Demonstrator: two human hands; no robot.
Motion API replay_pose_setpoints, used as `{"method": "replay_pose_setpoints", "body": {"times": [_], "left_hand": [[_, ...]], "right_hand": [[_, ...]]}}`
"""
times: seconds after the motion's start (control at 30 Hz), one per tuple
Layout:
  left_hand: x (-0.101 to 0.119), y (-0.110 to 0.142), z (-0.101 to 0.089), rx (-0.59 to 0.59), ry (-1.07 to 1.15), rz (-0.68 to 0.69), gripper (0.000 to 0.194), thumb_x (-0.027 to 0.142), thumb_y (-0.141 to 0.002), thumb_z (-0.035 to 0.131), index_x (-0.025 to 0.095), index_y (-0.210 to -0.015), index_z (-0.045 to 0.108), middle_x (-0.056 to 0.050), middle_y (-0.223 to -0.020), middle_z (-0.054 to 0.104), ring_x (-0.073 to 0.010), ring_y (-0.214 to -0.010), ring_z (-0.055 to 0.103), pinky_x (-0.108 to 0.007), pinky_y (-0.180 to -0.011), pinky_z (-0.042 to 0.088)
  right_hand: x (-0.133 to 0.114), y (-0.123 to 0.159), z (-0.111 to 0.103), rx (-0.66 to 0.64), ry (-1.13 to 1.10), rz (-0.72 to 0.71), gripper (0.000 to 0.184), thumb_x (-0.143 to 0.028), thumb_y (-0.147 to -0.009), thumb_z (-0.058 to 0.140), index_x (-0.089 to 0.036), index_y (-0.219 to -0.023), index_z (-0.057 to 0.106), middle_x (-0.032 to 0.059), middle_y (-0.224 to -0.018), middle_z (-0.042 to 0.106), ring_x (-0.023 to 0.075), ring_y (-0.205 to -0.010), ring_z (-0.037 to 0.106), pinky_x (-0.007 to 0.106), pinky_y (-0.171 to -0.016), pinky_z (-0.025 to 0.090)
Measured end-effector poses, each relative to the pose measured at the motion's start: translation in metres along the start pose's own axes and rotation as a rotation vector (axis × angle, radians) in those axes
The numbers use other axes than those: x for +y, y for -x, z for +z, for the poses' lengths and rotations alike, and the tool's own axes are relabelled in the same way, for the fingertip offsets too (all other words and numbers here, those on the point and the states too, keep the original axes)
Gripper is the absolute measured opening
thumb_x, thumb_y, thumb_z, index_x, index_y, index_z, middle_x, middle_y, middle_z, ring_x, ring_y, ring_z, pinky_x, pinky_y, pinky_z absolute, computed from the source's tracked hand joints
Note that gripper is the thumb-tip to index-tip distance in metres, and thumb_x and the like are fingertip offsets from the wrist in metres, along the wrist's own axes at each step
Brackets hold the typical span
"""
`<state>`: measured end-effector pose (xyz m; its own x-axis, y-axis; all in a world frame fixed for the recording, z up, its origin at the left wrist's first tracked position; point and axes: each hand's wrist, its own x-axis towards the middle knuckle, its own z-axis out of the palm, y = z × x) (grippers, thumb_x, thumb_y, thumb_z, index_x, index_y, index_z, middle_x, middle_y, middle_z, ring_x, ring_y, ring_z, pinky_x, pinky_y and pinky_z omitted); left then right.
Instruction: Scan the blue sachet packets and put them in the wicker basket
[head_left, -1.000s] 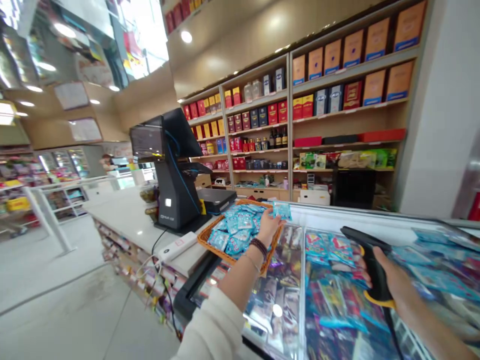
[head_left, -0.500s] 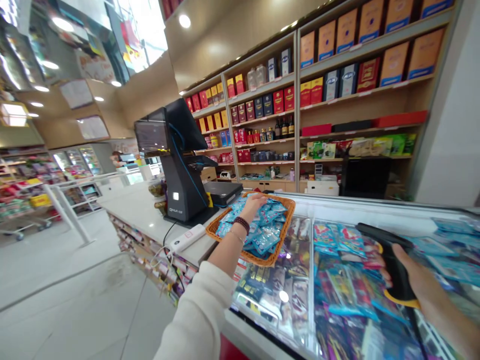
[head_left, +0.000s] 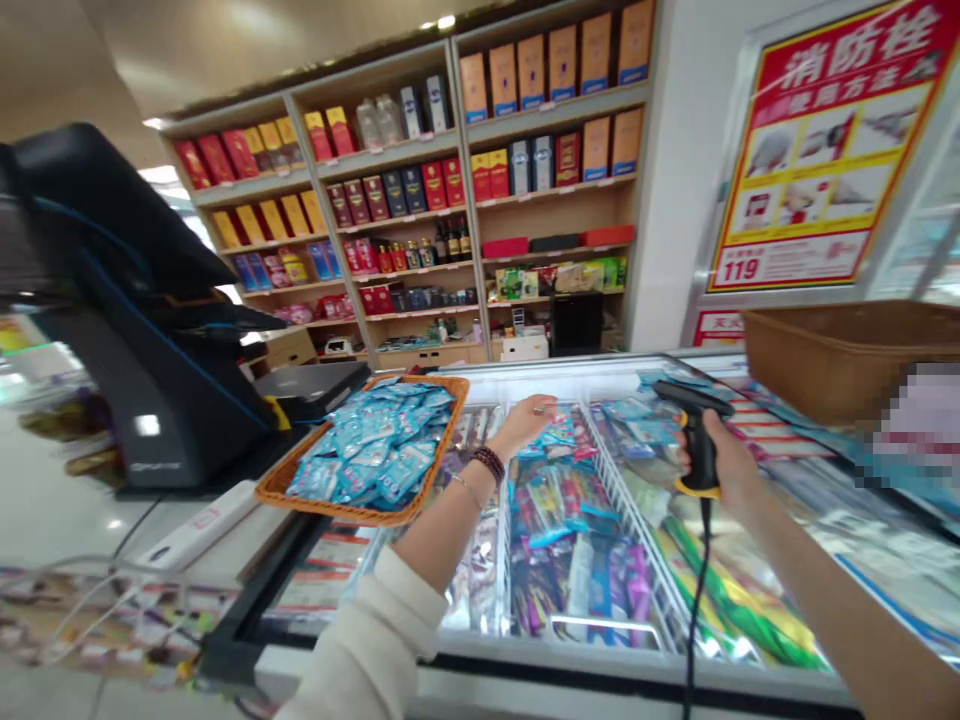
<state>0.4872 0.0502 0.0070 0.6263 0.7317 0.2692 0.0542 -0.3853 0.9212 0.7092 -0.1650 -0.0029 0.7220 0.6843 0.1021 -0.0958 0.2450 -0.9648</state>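
My left hand [head_left: 527, 420], with beaded bracelets on its wrist, hangs over the glass-topped freezer [head_left: 457, 690], right of the wicker basket [head_left: 367, 517]. Its fingers are curled; what they hold, if anything, is hidden. Small blue packets [head_left: 375, 440] fill the basket, which stands tilted in view at the freezer's left end. In my right hand [head_left: 726, 462] is a black barcode scanner [head_left: 701, 445] with yellow trim. My fingers wrap its handle, and its cable [head_left: 699, 590] runs down over the freezer. Colourful packaged goods [head_left: 562, 500] lie under the glass around both hands.
A black checkout terminal [head_left: 142, 330] stands on the counter at left, with a white power strip [head_left: 199, 525] in front. A brown basket [head_left: 840, 350] sits at the freezer's far right. Shelves of boxed goods [head_left: 431, 185] line the back wall, beside a red-and-yellow poster [head_left: 825, 150].
My left hand has left the packets in the wicker basket and moved right over the freezer. The view has swung right. My right hand still grips the scanner.
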Motion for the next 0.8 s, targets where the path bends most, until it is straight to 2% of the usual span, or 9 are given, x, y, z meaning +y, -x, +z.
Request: {"method": "replay_pose_setpoints", "body": {"times": [0.13, 0.27, 0.37, 0.43, 0.5, 0.57, 0.67, 0.73, 0.8], "left_hand": [[-0.006, -0.016, 0.080, -0.043, -0.126, 0.105, 0.033, 0.016, -0.086, 0.077, 0.019, -0.119, 0.080, -0.016, -0.135, 0.078, -0.0339, -0.130, 0.071, -0.051, -0.119, 0.052], [-0.010, -0.029, 0.157, -0.073, -0.238, 0.180, 0.045, 0.018, -0.087, 0.075, 0.021, -0.132, 0.076, -0.016, -0.155, 0.066, -0.0375, -0.155, 0.050, -0.054, -0.134, 0.032], [-0.011, -0.033, 0.197, -0.143, -0.319, 0.192, 0.045, 0.021, -0.093, 0.070, 0.024, -0.138, 0.074, -0.015, -0.165, 0.057, -0.0382, -0.160, 0.041, -0.057, -0.136, 0.023], [-0.011, -0.031, 0.209, -0.181, -0.403, 0.195, 0.041, 0.024, -0.098, 0.065, 0.025, -0.138, 0.073, -0.015, -0.164, 0.058, -0.0394, -0.158, 0.043, -0.060, -0.135, 0.024], [-0.010, -0.027, 0.208, -0.170, -0.496, 0.200, 0.038, 0.028, -0.102, 0.060, 0.023, -0.137, 0.075, -0.018, -0.156, 0.063, -0.0411, -0.151, 0.049, -0.062, -0.130, 0.031], [-0.009, -0.021, 0.194, -0.122, -0.594, 0.177, 0.035, 0.028, -0.105, 0.055, 0.022, -0.130, 0.078, -0.020, -0.146, 0.068, -0.0426, -0.144, 0.054, -0.064, -0.124, 0.038], [-0.005, -0.009, 0.158, -0.035, -0.757, 0.065, 0.034, 0.025, -0.105, 0.053, 0.024, -0.126, 0.080, -0.018, -0.141, 0.069, -0.0417, -0.140, 0.055, -0.061, -0.117, 0.045], [-0.003, -0.001, 0.130, 0.025, -0.842, -0.047, 0.036, 0.027, -0.104, 0.059, 0.026, -0.136, 0.075, -0.016, -0.148, 0.066, -0.0387, -0.144, 0.053, -0.056, -0.117, 0.048], [-0.001, 0.008, 0.101, 0.070, -0.893, -0.172, 0.045, 0.035, -0.101, 0.067, 0.022, -0.144, 0.069, -0.018, -0.155, 0.061, -0.0387, -0.147, 0.051, -0.055, -0.119, 0.047]], "right_hand": [[0.007, -0.007, -0.029, 0.091, -0.134, 0.045, 0.052, -0.071, -0.079, 0.080, -0.023, -0.090, 0.065, -0.0020, -0.065, 0.061, 0.0137, -0.047, 0.052, 0.026, -0.039, 0.043], [0.022, -0.014, -0.038, 0.108, -0.117, 0.019, 0.060, -0.080, -0.073, 0.081, -0.025, -0.091, 0.066, -0.0025, -0.065, 0.065, 0.0153, -0.046, 0.055, 0.028, -0.039, 0.046], [0.033, -0.019, -0.036, 0.104, -0.054, 0.032, 0.059, -0.082, -0.076, 0.078, -0.025, -0.090, 0.067, -0.0015, -0.060, 0.065, 0.0161, -0.042, 0.055, 0.028, -0.037, 0.045], [0.040, -0.021, -0.034, 0.100, -0.005, 0.048, 0.057, -0.082, -0.082, 0.073, -0.025, -0.090, 0.068, -0.0016, -0.054, 0.062, 0.0167, -0.039, 0.053, 0.029, -0.036, 0.044], [0.045, -0.022, -0.030, 0.086, 0.015, 0.064, 0.055, -0.080, -0.085, 0.071, -0.025, -0.089, 0.069, -0.0014, -0.053, 0.061, 0.0164, -0.038, 0.053, 0.028, -0.035, 0.044], [0.046, -0.022, -0.026, 0.087, -0.001, 0.059, 0.054, -0.078, -0.085, 0.073, -0.024, -0.088, 0.069, -0.0012, -0.056, 0.063, 0.0148, -0.039, 0.053, 0.026, -0.035, 0.044], [0.042, -0.017, -0.018, 0.088, -0.040, 0.070, 0.054, -0.075, -0.081, 0.079, -0.023, -0.085, 0.069, -0.0017, -0.059, 0.065, 0.0130, -0.040, 0.054, 0.025, -0.034, 0.044], [0.037, -0.012, -0.011, 0.075, -0.058, 0.093, 0.054, -0.075, -0.078, 0.083, -0.022, -0.083, 0.069, -0.0021, -0.060, 0.065, 0.0123, -0.040, 0.054, 0.024, -0.034, 0.043], [0.033, -0.004, -0.002, 0.046, -0.059, 0.114, 0.055, -0.074, -0.075, 0.085, -0.022, -0.080, 0.068, -0.0024, -0.059, 0.064, 0.0116, -0.040, 0.054, 0.023, -0.034, 0.043]]}}
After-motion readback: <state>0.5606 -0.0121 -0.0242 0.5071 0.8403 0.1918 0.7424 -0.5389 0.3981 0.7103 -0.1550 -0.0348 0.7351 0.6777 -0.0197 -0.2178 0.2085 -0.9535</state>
